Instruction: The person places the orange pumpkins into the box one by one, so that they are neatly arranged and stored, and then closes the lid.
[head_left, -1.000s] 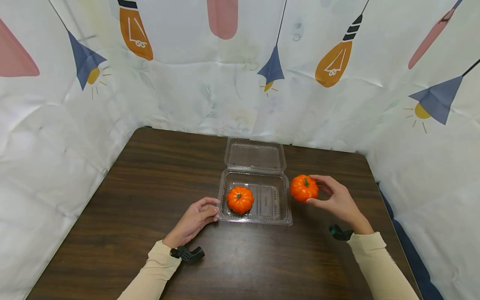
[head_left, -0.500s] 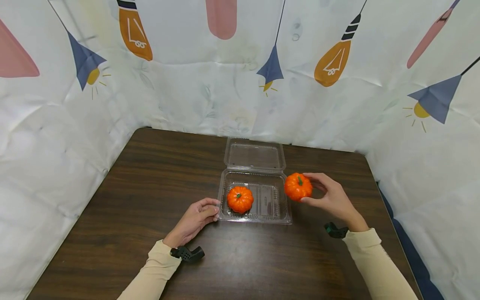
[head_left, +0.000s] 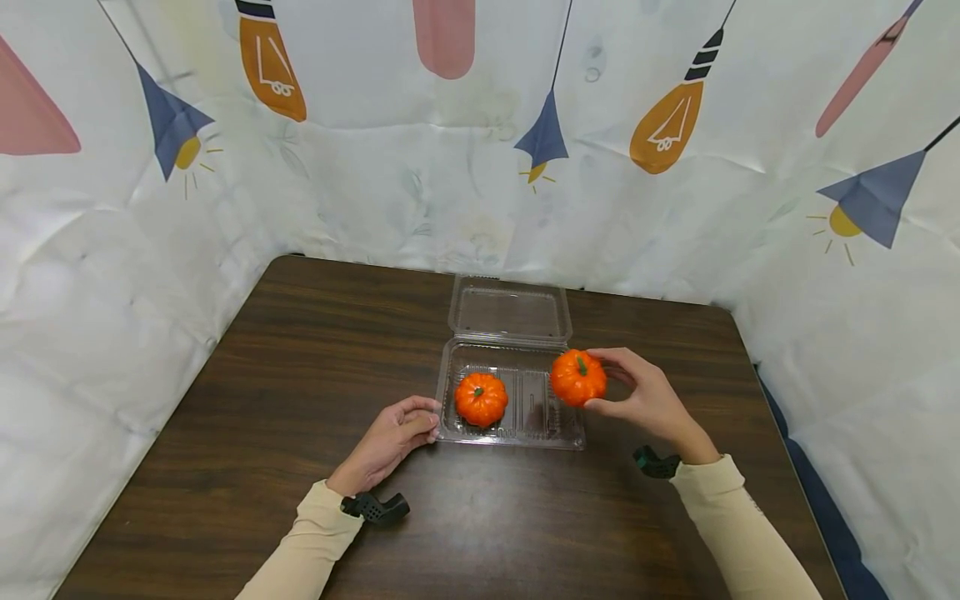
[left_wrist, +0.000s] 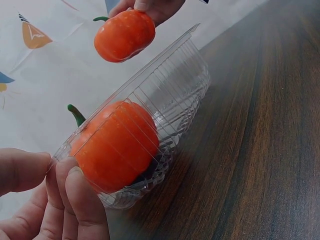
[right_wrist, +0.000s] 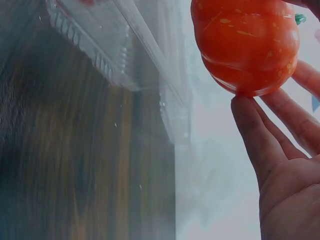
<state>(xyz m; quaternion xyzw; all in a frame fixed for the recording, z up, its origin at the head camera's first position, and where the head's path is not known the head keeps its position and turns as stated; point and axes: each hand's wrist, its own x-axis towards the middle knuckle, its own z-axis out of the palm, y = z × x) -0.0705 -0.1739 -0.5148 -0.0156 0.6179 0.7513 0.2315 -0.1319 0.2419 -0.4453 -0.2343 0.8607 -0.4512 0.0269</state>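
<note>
A clear plastic clamshell container [head_left: 525, 433] stands on the table with its lid [head_left: 512, 308] laid back. Inside its left half sits a small orange pumpkin [head_left: 481, 399] with a green stem. My left hand [head_left: 392, 437] pinches the container's left rim between thumb and fingers [left_wrist: 85, 200], as the left wrist view shows. A second orange pumpkin [head_left: 578, 377] is in my right hand [head_left: 648, 400], gripped between thumb and fingertips. This pumpkin [left_wrist: 125, 36] is raised above the container's rim in the left wrist view, over the right side of the tray.
The dark wood-grain table [head_left: 300, 350] spreads around the container on all sides. A white cloth [head_left: 360, 183] printed with lamps and bulbs hangs behind it and along both sides. Black camera bands [head_left: 375, 507] sit on both wrists.
My right hand has carried its pumpkin leftward, from beside the container to over its right part. The left hand, the container and the pumpkin inside have stayed put.
</note>
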